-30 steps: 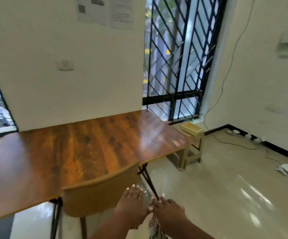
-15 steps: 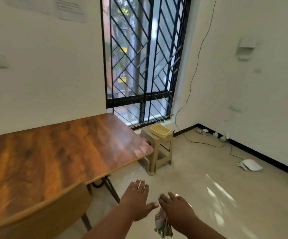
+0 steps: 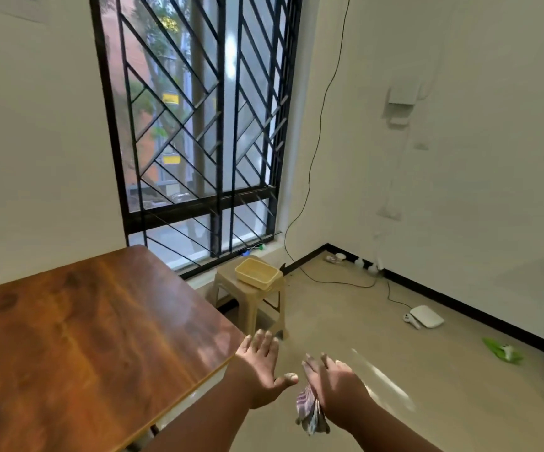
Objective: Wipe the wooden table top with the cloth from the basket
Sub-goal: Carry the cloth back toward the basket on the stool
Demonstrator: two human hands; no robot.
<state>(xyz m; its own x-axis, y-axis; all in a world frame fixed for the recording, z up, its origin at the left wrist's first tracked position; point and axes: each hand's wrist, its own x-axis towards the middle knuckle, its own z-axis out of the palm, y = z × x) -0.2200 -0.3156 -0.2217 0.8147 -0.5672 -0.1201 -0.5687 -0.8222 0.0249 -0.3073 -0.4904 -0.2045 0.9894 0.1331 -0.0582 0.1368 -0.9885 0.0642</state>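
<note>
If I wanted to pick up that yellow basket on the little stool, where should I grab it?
Grab the yellow basket by its rim, one hand on each short end, coming down from above. It sits flat on the stool with its open top facing up, so the raised rim is free all around. It looks shallow and light. The right hand already has the cloth, so the left hand is freer.

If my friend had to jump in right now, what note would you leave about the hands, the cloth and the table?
Left hand: open, holding nothing, past the table's corner.
Right hand: fingers spread, cloth hanging beneath it; the grip itself is hidden.
Wooden table: on the left, nothing on it.
Yellow basket: looks empty, on the stool by the window.
Done: cloth is out of the basket.
Left: I cannot tell whether wiping has happened.
</note>
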